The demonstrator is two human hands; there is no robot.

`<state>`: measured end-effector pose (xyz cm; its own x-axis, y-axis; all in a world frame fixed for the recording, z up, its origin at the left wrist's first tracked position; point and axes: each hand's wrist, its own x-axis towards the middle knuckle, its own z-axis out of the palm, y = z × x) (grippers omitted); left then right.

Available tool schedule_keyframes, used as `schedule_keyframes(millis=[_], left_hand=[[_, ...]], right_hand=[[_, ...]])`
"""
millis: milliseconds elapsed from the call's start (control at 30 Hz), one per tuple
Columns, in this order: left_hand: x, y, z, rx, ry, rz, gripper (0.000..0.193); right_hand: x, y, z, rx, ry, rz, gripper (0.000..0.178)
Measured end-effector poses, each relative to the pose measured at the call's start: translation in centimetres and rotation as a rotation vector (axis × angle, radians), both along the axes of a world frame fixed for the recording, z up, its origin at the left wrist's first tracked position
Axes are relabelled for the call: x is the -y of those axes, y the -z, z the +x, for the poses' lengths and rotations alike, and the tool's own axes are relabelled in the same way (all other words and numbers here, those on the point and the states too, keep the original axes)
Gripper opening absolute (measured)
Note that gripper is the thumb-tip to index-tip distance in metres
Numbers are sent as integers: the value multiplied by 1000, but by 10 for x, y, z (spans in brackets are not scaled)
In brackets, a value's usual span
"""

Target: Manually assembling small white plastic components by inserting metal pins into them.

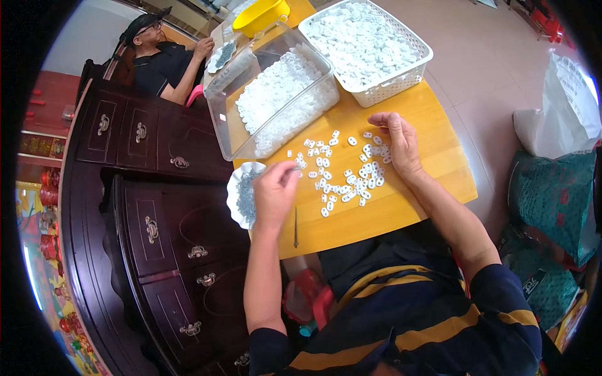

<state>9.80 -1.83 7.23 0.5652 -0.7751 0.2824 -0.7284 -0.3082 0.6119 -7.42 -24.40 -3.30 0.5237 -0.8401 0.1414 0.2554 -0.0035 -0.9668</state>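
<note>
My left hand (pixel 274 191) is raised beside a white scalloped dish (pixel 233 195) of small grey metal bits. Its thumb and fingers are pinched together, and whatever they hold is too small to name. Several small white oval pieces with dark holes (pixel 348 189) lie scattered across the yellow wooden table (pixel 433 188). At the right of these pieces rests my right hand (pixel 401 143), its fingers loosely stretched and apart, holding nothing I can see. A thin dark rod-like tool (pixel 296 229) lies near the table's front edge.
Behind the pieces stand a clear plastic bin (pixel 229 135) and a white perforated basket (pixel 392 81), both with many white pieces. A yellow basin (pixel 260 19) is farther back. A person (pixel 164 69) sits beyond the dark wooden cabinet (pixel 144 182). Sacks (pixel 552 194) stand at right.
</note>
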Motion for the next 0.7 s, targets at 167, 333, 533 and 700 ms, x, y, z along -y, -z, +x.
schedule_keyframes(millis=[167,333,533,700], left_hand=[[49,30,-29,71,195,83,10],[64,50,-37,188,217,182,9],[63,47,-38,210,209,122,9],[44,39,-29,113,101,28,13]], right_hand=[[-6,-6,4,18,1,-16,52],[-6,-4,5,10,-1,12,52],[-7,-11,3,-9,2,59,51],[-7,-7,5,10,-5,48,50]])
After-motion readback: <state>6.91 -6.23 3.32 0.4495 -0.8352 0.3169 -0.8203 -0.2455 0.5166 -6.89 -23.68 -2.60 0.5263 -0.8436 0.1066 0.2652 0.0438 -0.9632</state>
